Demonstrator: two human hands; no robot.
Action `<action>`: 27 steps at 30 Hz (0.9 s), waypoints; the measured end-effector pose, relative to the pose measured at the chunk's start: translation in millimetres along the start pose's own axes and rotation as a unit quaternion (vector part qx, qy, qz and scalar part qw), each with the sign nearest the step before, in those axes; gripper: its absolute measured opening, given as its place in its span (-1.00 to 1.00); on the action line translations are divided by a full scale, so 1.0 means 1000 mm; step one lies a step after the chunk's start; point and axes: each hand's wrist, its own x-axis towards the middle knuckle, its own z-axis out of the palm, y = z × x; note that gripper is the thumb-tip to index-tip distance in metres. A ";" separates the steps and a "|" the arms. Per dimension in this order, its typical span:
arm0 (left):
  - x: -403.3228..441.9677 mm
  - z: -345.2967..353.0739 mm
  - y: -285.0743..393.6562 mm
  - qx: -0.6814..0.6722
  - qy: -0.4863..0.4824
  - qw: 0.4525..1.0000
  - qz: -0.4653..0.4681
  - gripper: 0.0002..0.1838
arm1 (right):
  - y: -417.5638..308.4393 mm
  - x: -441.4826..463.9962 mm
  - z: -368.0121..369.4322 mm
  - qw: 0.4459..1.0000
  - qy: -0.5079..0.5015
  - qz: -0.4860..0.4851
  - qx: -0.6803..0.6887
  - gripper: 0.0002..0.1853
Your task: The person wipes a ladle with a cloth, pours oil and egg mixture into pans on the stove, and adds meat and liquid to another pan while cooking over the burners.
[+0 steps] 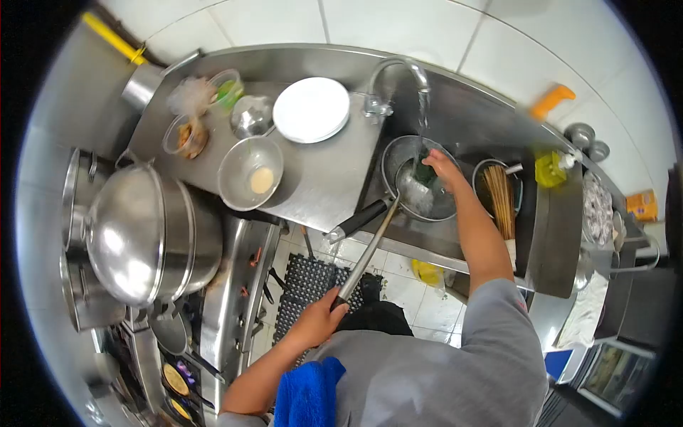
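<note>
My left hand [320, 322] is closed around the dark end of a long-handled metal ladle [371, 250]. The ladle's round head lies inside a metal pan [388, 154] in the sink, partly hidden by splashing water. The pan's black handle [361, 218] sticks out over the sink's front edge. My right hand [442, 169] is over the pan, its fingers pressed on a dark green scouring pad [425, 171] beside the ladle head. Water [424, 110] runs from the curved faucet [402, 62] into the pan.
Right of the pan stands a container with a bundle of thin sticks [498, 192]. White plates [311, 110], a metal bowl [231, 174] and plastic tubs [186, 136] stand on the left counter. A large domed pot [131, 235] is on the stove side. A black mat [307, 285] covers the floor.
</note>
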 end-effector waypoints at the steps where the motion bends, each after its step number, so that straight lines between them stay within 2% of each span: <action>1: 0.005 0.008 -0.010 -0.012 0.017 1.000 -0.010 -0.53 | 0.004 0.003 0.012 0.997 0.013 -0.050 0.049 -0.52; 2: 0.009 0.017 -0.016 0.020 0.051 0.997 0.052 -0.54 | -0.016 -0.024 0.011 0.998 0.022 -0.061 0.003 -0.48; 3: 0.007 0.023 -0.022 0.057 0.102 0.988 0.097 -0.53 | -0.034 -0.042 0.011 0.985 0.054 -0.106 -0.124 -0.51; 4: 0.007 0.022 -0.019 0.065 0.055 0.995 0.061 -0.48 | -0.072 -0.076 0.017 0.986 0.091 -0.069 -0.125 -0.53; 5: 0.010 0.021 -0.017 0.067 0.011 0.997 0.044 -0.44 | -0.055 -0.064 0.010 0.967 0.088 -0.094 -0.219 -0.57; 6: 0.018 0.032 -0.037 0.135 -0.016 0.989 0.059 -0.44 | -0.030 -0.058 0.000 0.848 0.183 -0.345 -0.359 -0.69; 7: 0.014 0.032 -0.035 0.091 0.025 0.992 0.079 -0.44 | -0.015 -0.026 -0.033 0.861 0.183 -0.300 -0.368 -0.66; 8: 0.017 0.045 -0.046 0.113 0.088 0.982 0.124 -0.42 | 0.001 0.009 -0.066 0.871 0.183 -0.253 -0.378 -0.61; 9: 0.001 0.030 -0.035 0.101 0.089 0.982 0.130 -0.48 | 0.013 0.045 -0.096 0.879 0.181 -0.206 -0.390 -0.57; 10: -0.005 0.025 -0.034 0.103 0.095 0.984 0.112 -0.53 | 0.008 0.042 -0.083 0.953 0.086 -0.187 -0.221 -0.56; 11: -0.006 0.025 -0.035 0.108 0.090 0.984 0.109 -0.59 | 0.001 0.039 -0.067 0.989 0.008 -0.139 -0.042 -0.54; 13: -0.003 0.032 -0.033 0.109 0.107 0.984 0.097 -0.62 | -0.012 0.025 -0.051 0.955 -0.041 -0.227 -0.188 -0.65; 14: -0.004 0.033 -0.034 0.116 0.110 0.983 0.092 -0.65 | -0.028 0.007 -0.034 0.916 -0.082 -0.319 -0.228 -0.70; 15: -0.004 0.037 -0.037 0.111 0.118 0.983 0.089 -0.65 | -0.051 -0.024 -0.014 0.912 -0.089 -0.326 -0.231 -0.70; 17: -0.003 0.043 -0.043 0.080 0.151 0.976 0.132 -0.65 | -0.088 -0.074 0.020 0.852 -0.062 -0.384 -0.352 -0.65; 18: -0.003 0.044 -0.044 0.078 0.153 0.976 0.130 -0.65 | -0.080 -0.068 0.022 0.825 -0.044 -0.441 -0.351 -0.67; 19: -0.002 0.045 -0.045 0.082 0.146 0.977 0.132 -0.63 | -0.067 -0.052 0.010 0.825 -0.043 -0.440 -0.351 -0.67; 21: -0.003 0.048 -0.046 0.084 0.144 0.976 0.138 -0.62 | -0.042 -0.007 -0.020 0.929 -0.039 -0.216 -0.299 -0.55; 22: -0.007 0.050 -0.050 0.092 0.145 0.977 0.123 -0.59 | -0.043 -0.004 -0.023 0.939 -0.032 -0.181 -0.292 -0.57; 24: -0.007 0.052 -0.055 0.100 0.148 0.978 0.109 -0.57 | -0.053 -0.017 -0.019 0.902 -0.063 -0.268 -0.331 -0.60; 27: -0.006 0.050 -0.057 0.118 0.149 0.975 0.111 -0.52 | -0.082 -0.058 0.008 0.820 -0.136 -0.410 -0.375 -0.65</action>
